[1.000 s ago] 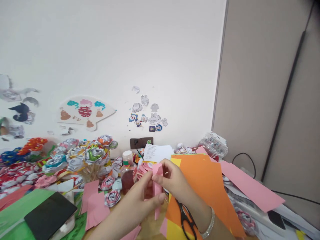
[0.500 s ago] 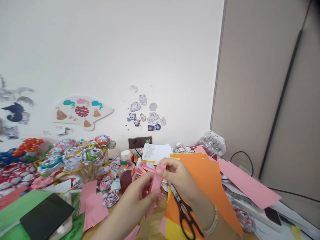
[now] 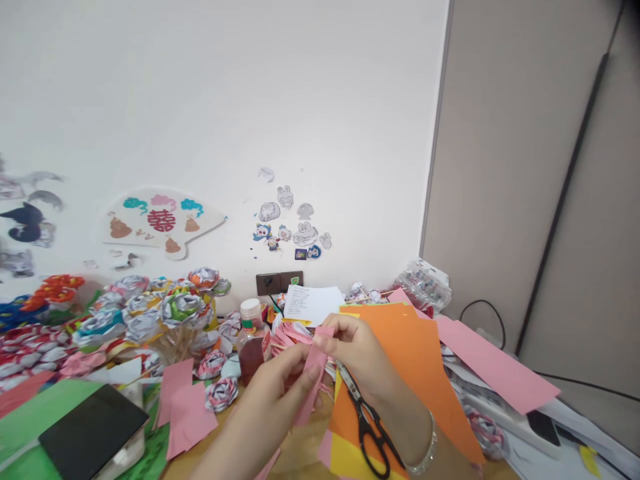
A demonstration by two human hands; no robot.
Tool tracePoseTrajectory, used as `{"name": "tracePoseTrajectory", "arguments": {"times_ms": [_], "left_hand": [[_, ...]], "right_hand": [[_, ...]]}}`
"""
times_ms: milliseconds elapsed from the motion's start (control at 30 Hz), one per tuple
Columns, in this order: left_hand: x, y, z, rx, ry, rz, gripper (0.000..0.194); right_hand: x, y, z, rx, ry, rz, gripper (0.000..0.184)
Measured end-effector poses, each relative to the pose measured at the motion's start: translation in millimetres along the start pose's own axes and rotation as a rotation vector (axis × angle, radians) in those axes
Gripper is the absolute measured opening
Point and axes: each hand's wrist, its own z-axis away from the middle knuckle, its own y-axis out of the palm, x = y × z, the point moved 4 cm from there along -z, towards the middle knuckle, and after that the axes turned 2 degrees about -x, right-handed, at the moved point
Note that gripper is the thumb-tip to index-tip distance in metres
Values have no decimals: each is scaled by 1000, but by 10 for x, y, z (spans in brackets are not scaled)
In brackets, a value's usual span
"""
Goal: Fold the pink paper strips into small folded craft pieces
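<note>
Pink strip (image 3: 316, 357) lies between the two hands, in front of the person, and both touch it, so neither is the nearer. Its long axis is tilted: the top end leans right, by the right fingers, and the lower end hangs down and left over the table (image 3: 303, 457). The left hand (image 3: 280, 393) pinches the strip about its middle, thumb in front, fingers mostly hidden behind. The right hand (image 3: 360, 353) is closed narrowly on the top end between thumb and fingers. Whether the strip is folded there, I cannot tell.

Scissors (image 3: 356, 395) lie under the right forearm, across the orange paper (image 3: 420, 373), blades pointing away and handles toward the person. Yellow paper (image 3: 345, 460) shows beneath. Pink pieces (image 3: 190, 420) lie well to the left of the left hand, with a rolled paper flower (image 3: 221, 395) just beside them.

As for containers, a clear bottle (image 3: 253, 350) with a white cap stands beyond the left hand, dark red in its lower part; liquid or not is unclear. At the back right, a clear pack (image 3: 425, 287) holds many small bits, too small to make out.
</note>
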Motion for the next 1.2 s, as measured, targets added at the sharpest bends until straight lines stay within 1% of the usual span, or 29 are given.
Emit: {"name": "tracePoseTrajectory", "arguments": {"times_ms": [100,167,233,300,433,500,600,800,967,1033,1133,1200], "left_hand": [[-6,-1,-10,8,-32,27,30],[-22,11,-16,61,-58,59,30],[-31,32,-22,142,-83,91,32],[-19,37,-29,178,-107,93,36],[35,18,-43,138,-125,36,39],[48,15,-44,120,-110,4,38],[39,-9,-44,56,-67,-58,38],[51,1,-48,123,-61,9,30],[105,22,-57,133,-118,136,24],[98,21,-60,124,-104,173,23],[74,27,-53,162,-66,220,17],[68,23,-45,171,-50,208,13]], "right_hand": [[-3,-11,4,-24,11,16,22],[5,-22,3,-38,24,17,22],[29,-33,-1,-49,22,21,22],[60,-42,-7,-52,12,28,23],[98,-53,-10,-55,2,30,22],[99,-55,-9,-59,3,35,22],[96,-52,-4,-73,5,44,23],[126,-53,2,-111,-10,50,26],[142,-110,-10,-139,-53,54,25],[143,-126,-11,-152,-71,57,23],[144,-128,-7,-162,-77,32,23],[145,-122,-2,-163,-71,11,24]]}}
